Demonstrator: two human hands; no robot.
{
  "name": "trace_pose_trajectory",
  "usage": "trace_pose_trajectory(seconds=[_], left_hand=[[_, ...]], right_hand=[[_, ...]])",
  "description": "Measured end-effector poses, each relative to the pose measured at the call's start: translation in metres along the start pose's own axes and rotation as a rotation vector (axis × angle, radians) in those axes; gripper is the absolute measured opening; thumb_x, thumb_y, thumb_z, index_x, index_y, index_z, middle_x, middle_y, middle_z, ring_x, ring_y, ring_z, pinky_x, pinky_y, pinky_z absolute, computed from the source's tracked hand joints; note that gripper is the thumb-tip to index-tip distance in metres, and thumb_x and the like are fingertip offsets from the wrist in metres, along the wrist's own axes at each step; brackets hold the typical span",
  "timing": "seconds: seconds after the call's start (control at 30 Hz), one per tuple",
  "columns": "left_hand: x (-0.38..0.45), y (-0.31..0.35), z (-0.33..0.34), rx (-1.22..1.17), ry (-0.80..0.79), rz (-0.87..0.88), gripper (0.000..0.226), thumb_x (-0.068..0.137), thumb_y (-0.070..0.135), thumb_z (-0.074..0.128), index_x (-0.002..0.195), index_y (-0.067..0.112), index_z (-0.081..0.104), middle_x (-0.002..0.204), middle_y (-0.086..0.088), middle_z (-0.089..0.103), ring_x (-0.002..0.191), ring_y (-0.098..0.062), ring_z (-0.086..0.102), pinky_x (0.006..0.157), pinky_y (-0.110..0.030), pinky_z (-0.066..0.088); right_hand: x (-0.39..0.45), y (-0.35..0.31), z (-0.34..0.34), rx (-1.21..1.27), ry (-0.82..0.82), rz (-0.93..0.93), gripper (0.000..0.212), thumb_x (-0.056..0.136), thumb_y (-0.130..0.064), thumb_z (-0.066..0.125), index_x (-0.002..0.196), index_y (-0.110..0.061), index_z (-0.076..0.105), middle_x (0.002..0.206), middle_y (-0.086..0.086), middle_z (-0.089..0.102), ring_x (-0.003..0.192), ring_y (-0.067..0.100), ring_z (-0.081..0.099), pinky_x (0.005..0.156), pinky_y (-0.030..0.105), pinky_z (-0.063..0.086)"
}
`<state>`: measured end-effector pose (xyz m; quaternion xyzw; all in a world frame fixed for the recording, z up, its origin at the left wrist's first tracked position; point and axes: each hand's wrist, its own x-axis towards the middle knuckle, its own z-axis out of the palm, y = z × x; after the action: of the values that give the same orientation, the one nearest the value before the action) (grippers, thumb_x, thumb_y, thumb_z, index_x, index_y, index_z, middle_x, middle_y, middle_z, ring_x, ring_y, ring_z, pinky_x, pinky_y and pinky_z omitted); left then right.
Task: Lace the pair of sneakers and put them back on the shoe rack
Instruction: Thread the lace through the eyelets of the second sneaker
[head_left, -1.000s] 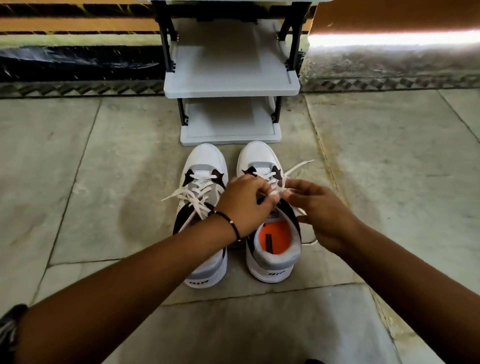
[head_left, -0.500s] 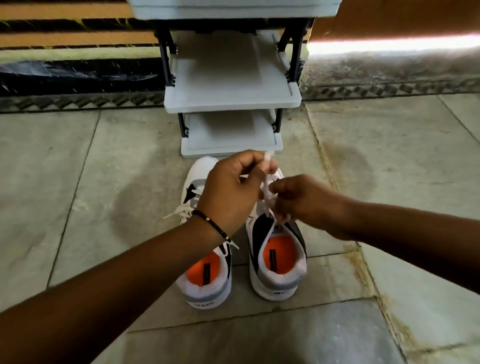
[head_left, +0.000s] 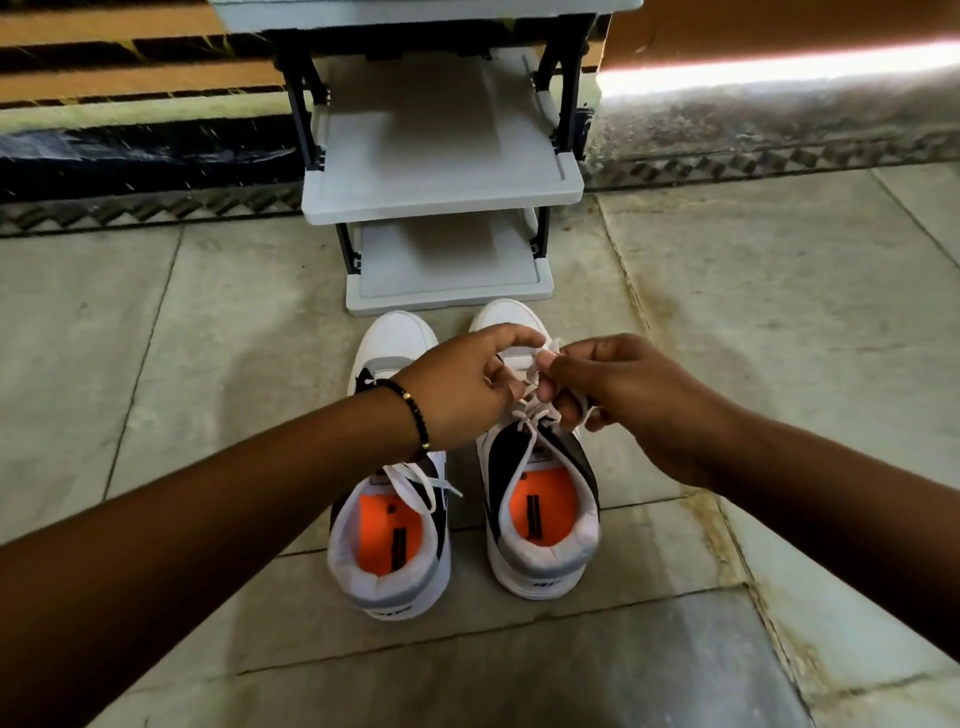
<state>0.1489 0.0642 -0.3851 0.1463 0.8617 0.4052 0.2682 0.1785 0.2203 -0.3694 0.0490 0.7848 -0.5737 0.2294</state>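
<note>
Two white sneakers with black and grey panels and orange insoles stand side by side on the floor, toes toward the rack. Over the right sneaker both hands meet. My left hand pinches a strand of its white lace, and my right hand pinches the lace end just opposite. The lace rises from the eyelets up to my fingers. The left sneaker lies partly under my left wrist, its lace ends loose over the tongue. The grey shoe rack stands straight ahead, its two visible shelves bare.
Grey stone tiles cover the floor all around the shoes. Behind the rack runs a low wall base with a dark patterned strip. Bright light falls along the wall at the right.
Both hands lifted from the right sneaker's tongue, drawing the lace upward. My left hand, raised half a second ago, has come down level with the right. The view shifted slightly.
</note>
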Motion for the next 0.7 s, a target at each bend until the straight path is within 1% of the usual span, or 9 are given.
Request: trace_pose_trajectory(seconds=[0.07,0.13,0.23,0.3,0.4,0.47,0.53,0.6,0.7], left_hand=[[0.002,0.001,0.000,0.021,0.004,0.079,0.026,0.091,0.010,0.050,0.101,0.032,0.060,0.090,-0.012,0.068,0.084,-0.028,0.061,0.086,-0.037,0.052],[0.003,0.002,-0.002,0.035,0.028,0.123,0.022,0.090,0.014,0.053,0.082,0.033,0.061,0.090,-0.010,0.071,0.090,-0.028,0.063,0.090,-0.045,0.050],[0.001,0.001,-0.001,0.024,0.111,0.169,0.011,0.089,0.019,0.057,0.085,0.017,0.067,0.089,-0.007,0.071,0.091,-0.022,0.063,0.090,-0.039,0.050],[-0.004,-0.002,-0.001,0.001,0.175,0.166,0.013,0.087,0.020,0.059,0.086,0.012,0.068,0.090,-0.006,0.071,0.090,-0.018,0.063,0.088,-0.031,0.048],[-0.013,-0.007,-0.003,-0.091,0.066,0.154,0.011,0.083,0.028,0.063,0.077,0.028,0.072,0.097,-0.003,0.074,0.097,-0.009,0.064,0.092,-0.022,0.044],[-0.016,-0.007,-0.003,-0.135,-0.040,0.165,0.011,0.078,0.037,0.063,0.072,0.035,0.072,0.095,0.002,0.074,0.100,-0.010,0.064,0.097,-0.026,0.044],[-0.020,-0.007,0.001,-0.163,-0.085,0.163,0.011,0.081,0.030,0.066,0.079,0.027,0.076,0.091,0.003,0.074,0.095,-0.012,0.065,0.095,-0.027,0.045],[-0.019,-0.009,0.005,-0.126,-0.050,0.172,0.014,0.080,0.024,0.069,0.084,0.013,0.077,0.091,-0.004,0.074,0.092,-0.017,0.066,0.092,-0.031,0.049],[-0.015,-0.017,0.014,-0.063,0.105,0.139,0.018,0.066,0.030,0.077,0.076,0.015,0.077,0.082,0.000,0.075,0.083,-0.014,0.068,0.088,-0.038,0.053]], right_hand=[[-0.002,0.001,0.000,-0.009,0.007,0.007,0.036,0.093,-0.030,0.048,0.067,-0.012,0.064,0.066,0.012,0.057,0.063,0.020,0.049,0.060,0.028,0.036],[-0.003,0.000,-0.003,-0.013,0.025,0.009,0.037,0.093,-0.031,0.048,0.066,-0.013,0.064,0.064,0.009,0.057,0.062,0.019,0.049,0.061,0.029,0.035],[-0.001,-0.001,-0.008,0.001,0.043,-0.008,0.037,0.093,-0.030,0.049,0.068,-0.010,0.066,0.059,0.006,0.056,0.058,0.016,0.049,0.059,0.028,0.035],[0.001,0.000,-0.009,0.006,0.071,-0.028,0.036,0.093,-0.027,0.050,0.077,0.000,0.067,0.060,0.009,0.055,0.058,0.018,0.048,0.057,0.027,0.034],[0.004,0.000,-0.007,0.055,0.088,-0.034,0.033,0.092,-0.024,0.051,0.088,0.005,0.067,0.061,0.011,0.053,0.058,0.021,0.047,0.055,0.027,0.034],[0.004,-0.002,-0.005,0.075,0.065,-0.033,0.031,0.092,-0.025,0.052,0.087,0.001,0.069,0.060,0.010,0.054,0.056,0.019,0.048,0.055,0.027,0.036],[0.003,-0.003,-0.002,0.068,0.038,-0.048,0.030,0.091,-0.025,0.053,0.085,0.000,0.070,0.060,0.010,0.054,0.054,0.016,0.049,0.054,0.025,0.037],[0.000,-0.004,0.000,0.055,0.027,-0.066,0.030,0.091,-0.024,0.053,0.083,-0.001,0.070,0.061,0.011,0.055,0.055,0.015,0.049,0.055,0.025,0.037],[-0.005,-0.002,-0.004,0.050,0.024,-0.090,0.028,0.090,-0.025,0.054,0.082,-0.004,0.071,0.068,0.016,0.059,0.062,0.021,0.049,0.059,0.029,0.034]])
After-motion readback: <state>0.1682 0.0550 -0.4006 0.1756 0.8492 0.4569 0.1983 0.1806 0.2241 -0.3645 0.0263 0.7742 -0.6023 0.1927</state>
